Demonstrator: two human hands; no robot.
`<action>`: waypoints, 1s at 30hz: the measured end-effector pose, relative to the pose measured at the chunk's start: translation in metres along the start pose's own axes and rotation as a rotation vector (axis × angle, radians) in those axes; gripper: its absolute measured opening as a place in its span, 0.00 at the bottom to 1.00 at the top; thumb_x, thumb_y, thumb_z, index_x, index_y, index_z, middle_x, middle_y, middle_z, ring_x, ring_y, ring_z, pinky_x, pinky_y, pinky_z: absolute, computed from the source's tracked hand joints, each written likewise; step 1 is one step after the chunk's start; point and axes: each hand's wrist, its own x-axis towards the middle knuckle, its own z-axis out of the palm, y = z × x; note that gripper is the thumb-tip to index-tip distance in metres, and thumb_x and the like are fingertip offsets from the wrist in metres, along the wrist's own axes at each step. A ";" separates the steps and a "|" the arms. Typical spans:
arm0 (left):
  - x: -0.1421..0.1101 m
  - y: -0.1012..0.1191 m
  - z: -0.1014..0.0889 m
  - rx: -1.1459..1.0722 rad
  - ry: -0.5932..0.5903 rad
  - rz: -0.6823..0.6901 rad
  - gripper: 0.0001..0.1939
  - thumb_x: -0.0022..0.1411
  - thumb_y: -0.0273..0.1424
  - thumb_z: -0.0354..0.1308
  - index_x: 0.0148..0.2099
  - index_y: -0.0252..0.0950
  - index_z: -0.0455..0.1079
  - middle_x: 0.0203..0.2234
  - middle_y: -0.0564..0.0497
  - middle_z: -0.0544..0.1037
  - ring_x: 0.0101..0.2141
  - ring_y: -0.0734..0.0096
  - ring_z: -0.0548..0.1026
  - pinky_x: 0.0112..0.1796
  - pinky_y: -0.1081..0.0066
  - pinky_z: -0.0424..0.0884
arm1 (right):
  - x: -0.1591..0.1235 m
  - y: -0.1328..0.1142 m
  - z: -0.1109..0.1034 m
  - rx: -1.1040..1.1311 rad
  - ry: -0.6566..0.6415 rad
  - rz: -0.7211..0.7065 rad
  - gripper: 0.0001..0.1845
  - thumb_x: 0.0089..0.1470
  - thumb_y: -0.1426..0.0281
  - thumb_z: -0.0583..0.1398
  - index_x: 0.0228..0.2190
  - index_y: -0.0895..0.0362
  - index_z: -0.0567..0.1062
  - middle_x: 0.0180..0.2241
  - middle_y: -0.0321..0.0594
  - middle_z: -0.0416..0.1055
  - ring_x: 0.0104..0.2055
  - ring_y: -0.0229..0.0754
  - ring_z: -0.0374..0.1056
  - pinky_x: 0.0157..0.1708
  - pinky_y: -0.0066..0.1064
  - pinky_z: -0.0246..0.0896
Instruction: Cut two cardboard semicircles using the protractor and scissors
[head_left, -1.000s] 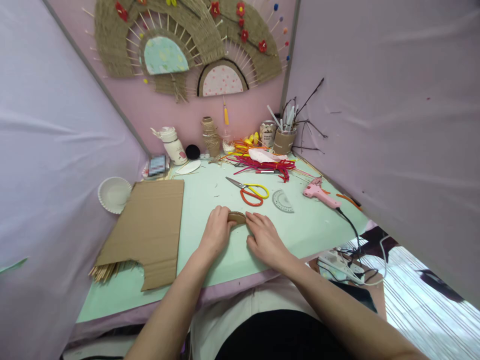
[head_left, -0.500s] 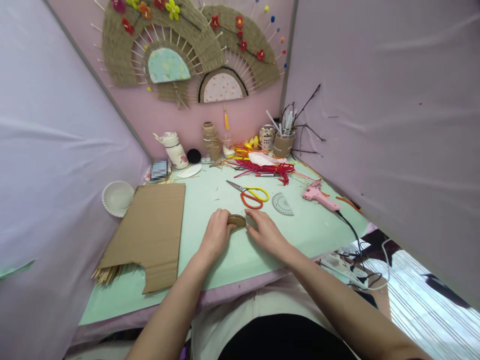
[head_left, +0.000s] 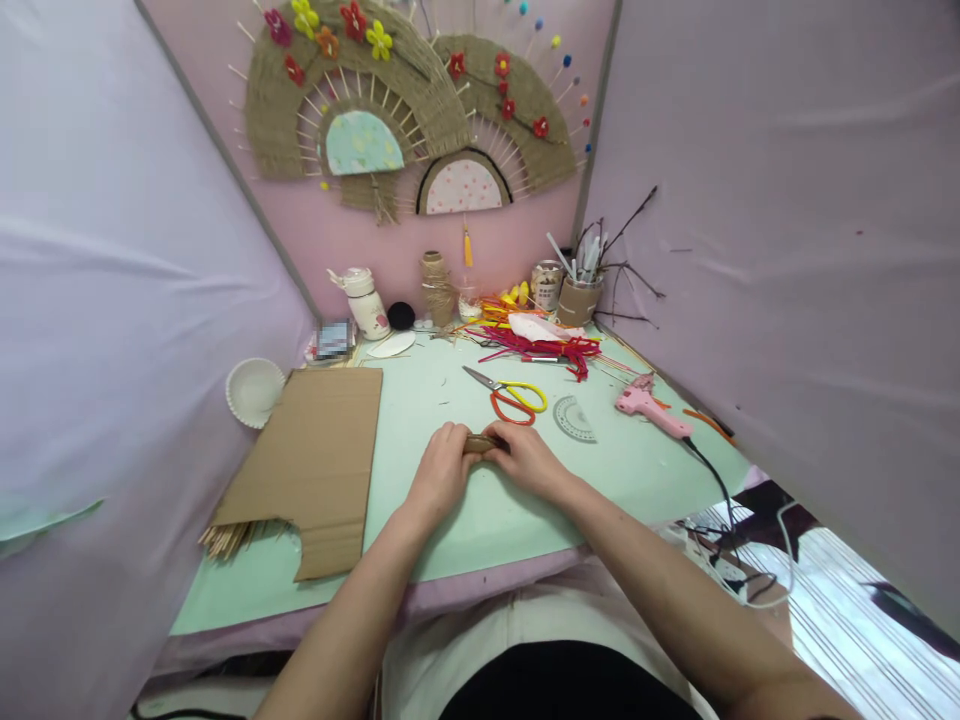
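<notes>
Between my two hands is a small piece of brown cardboard (head_left: 478, 443), seen nearly edge-on just above the green tabletop. My left hand (head_left: 442, 465) is closed on its left end. My right hand (head_left: 525, 455) grips the right end, thumb and fingers pinched together. Fingers cover most of the piece, so its full outline is hidden. Just beyond the hands lie scissors (head_left: 516, 397) with one yellow and one red handle loop, blades pointing up and left. A clear protractor (head_left: 575, 419) rests to the right of them.
A large cardboard sheet (head_left: 330, 440) covers thin sticks (head_left: 229, 540) at left, beside a white fluted bowl (head_left: 255, 392). A pink glue gun (head_left: 652, 408) lies at right, its cord running off the table. Behind stand a white bottle (head_left: 366, 305), twine (head_left: 436, 290) and red strips (head_left: 551, 350).
My right hand has closed in on the right end of the cardboard piece, which it was beside before. The view has shifted slightly, moving the scene to the right.
</notes>
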 end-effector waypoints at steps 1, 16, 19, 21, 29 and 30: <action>-0.001 0.000 -0.002 -0.005 0.012 -0.001 0.09 0.58 0.23 0.56 0.41 0.38 0.64 0.35 0.49 0.69 0.39 0.62 0.69 0.41 0.62 0.67 | 0.001 0.000 -0.001 0.043 0.012 0.013 0.07 0.45 0.78 0.61 0.29 0.56 0.74 0.27 0.33 0.71 0.32 0.39 0.64 0.36 0.31 0.56; -0.011 0.042 -0.014 -1.234 0.180 -0.395 0.24 0.47 0.37 0.69 0.47 0.33 0.75 0.44 0.41 0.79 0.49 0.55 0.75 0.51 0.59 0.67 | -0.007 -0.007 -0.010 0.690 0.021 0.250 0.24 0.38 0.59 0.71 0.36 0.57 0.75 0.35 0.42 0.77 0.35 0.43 0.72 0.37 0.34 0.65; -0.009 0.047 -0.010 -1.259 0.249 -0.441 0.23 0.46 0.37 0.69 0.44 0.32 0.76 0.42 0.41 0.80 0.46 0.55 0.76 0.49 0.59 0.70 | -0.008 -0.006 -0.007 0.694 0.035 0.258 0.24 0.37 0.58 0.71 0.35 0.57 0.75 0.33 0.41 0.77 0.34 0.43 0.71 0.35 0.33 0.65; -0.009 0.048 -0.007 -1.264 0.294 -0.458 0.21 0.47 0.38 0.68 0.43 0.32 0.77 0.41 0.42 0.81 0.44 0.57 0.77 0.48 0.58 0.71 | -0.010 -0.007 -0.005 0.676 0.044 0.258 0.24 0.37 0.58 0.71 0.34 0.57 0.75 0.32 0.41 0.77 0.33 0.42 0.71 0.35 0.33 0.65; -0.010 0.031 -0.002 -1.143 0.282 -0.430 0.20 0.53 0.41 0.63 0.44 0.32 0.75 0.41 0.43 0.80 0.43 0.59 0.77 0.46 0.59 0.73 | -0.011 -0.011 -0.007 0.415 0.056 0.187 0.15 0.45 0.63 0.65 0.35 0.57 0.74 0.30 0.39 0.75 0.31 0.42 0.70 0.34 0.34 0.65; -0.010 0.025 -0.005 -1.107 0.262 -0.417 0.21 0.52 0.40 0.64 0.45 0.32 0.74 0.41 0.43 0.80 0.43 0.59 0.77 0.46 0.59 0.73 | -0.010 -0.010 -0.009 0.358 0.067 0.170 0.14 0.45 0.64 0.65 0.34 0.57 0.74 0.29 0.38 0.75 0.31 0.42 0.70 0.34 0.34 0.65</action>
